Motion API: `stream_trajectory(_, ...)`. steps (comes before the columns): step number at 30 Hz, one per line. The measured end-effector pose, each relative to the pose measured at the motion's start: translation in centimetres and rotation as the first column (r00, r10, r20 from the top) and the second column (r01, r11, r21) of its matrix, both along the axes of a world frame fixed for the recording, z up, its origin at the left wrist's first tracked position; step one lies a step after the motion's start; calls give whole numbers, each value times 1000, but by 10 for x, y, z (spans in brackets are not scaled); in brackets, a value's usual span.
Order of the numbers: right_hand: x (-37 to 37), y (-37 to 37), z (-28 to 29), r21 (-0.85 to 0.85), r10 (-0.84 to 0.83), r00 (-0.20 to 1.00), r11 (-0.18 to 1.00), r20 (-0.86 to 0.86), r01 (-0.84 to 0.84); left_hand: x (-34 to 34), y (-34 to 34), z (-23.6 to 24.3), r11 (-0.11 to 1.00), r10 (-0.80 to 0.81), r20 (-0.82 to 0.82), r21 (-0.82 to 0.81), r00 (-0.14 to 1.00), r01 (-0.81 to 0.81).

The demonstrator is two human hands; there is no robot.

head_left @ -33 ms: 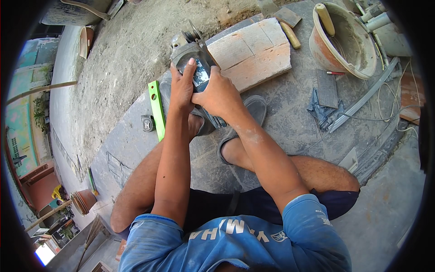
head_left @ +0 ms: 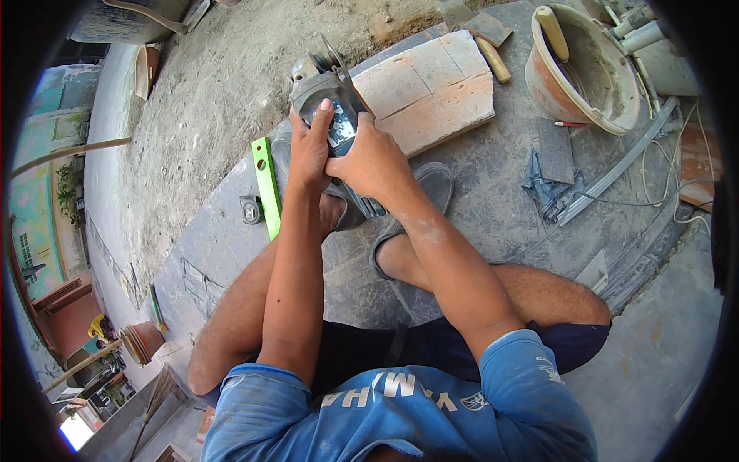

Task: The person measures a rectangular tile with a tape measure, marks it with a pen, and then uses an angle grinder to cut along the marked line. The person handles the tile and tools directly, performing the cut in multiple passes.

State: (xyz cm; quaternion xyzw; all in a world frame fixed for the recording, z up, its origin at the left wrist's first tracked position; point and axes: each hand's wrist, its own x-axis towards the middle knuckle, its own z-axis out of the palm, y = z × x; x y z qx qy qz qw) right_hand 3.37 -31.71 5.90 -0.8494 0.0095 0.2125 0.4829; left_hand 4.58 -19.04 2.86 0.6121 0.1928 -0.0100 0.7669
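Both hands are wrapped round an angle grinder [head_left: 314, 94] held out in front of my shins. My left hand [head_left: 308, 150] grips its left side, thumb laid along the top of the body. My right hand [head_left: 373, 160] closes round the right side and rear of the body. The cutting disc [head_left: 334, 55] stands on edge at the far end, beside the left end of a pale slab [head_left: 431, 88] marked with dark lines. Whether the disc touches the slab or spins, I cannot tell. A bright green level [head_left: 266, 189] and a small tape measure [head_left: 251, 209] lie left of my left forearm.
A mortar-stained bucket [head_left: 550, 92] with a wooden handle in it stands at the far right. Near it lie a grey tile strip [head_left: 556, 150], a crumpled blue rag [head_left: 543, 183], a metal bar [head_left: 616, 165] and loose cable [head_left: 654, 202]. Sandy ground [head_left: 208, 100] spreads beyond the tiled floor.
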Motion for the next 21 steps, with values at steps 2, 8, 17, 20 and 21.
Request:
stream_trajectory(2, 0, -1, 0, -2, -4, 1000, 1000, 3, 4, 0, -2, 1, 1000, 0, -12, -7, 1000, 0)
stream_trajectory(8, 1, -1, 1, 2, 3, 1000, 1000, -5, -3, 0, -2, 2, 1000, 5, -23, -7, 1000, -6)
stream_trajectory(17, 0, 0, 1, -6, 6, 1000, 1000, 7, -6, -1, 0, 1, 1000, -5, -6, -21, 1000, 5)
stream_trajectory(20, 1, 0, -1, -5, 1, 1000, 1000, -8, -1, -1, -5, 3, 1000, 29, 3, -3, 1000, -29)
stream_trajectory(21, 0, 0, -1, 1, -2, 1000, 1000, -11, 2, -1, -5, 3, 1000, 31, 5, -4, 1000, -31)
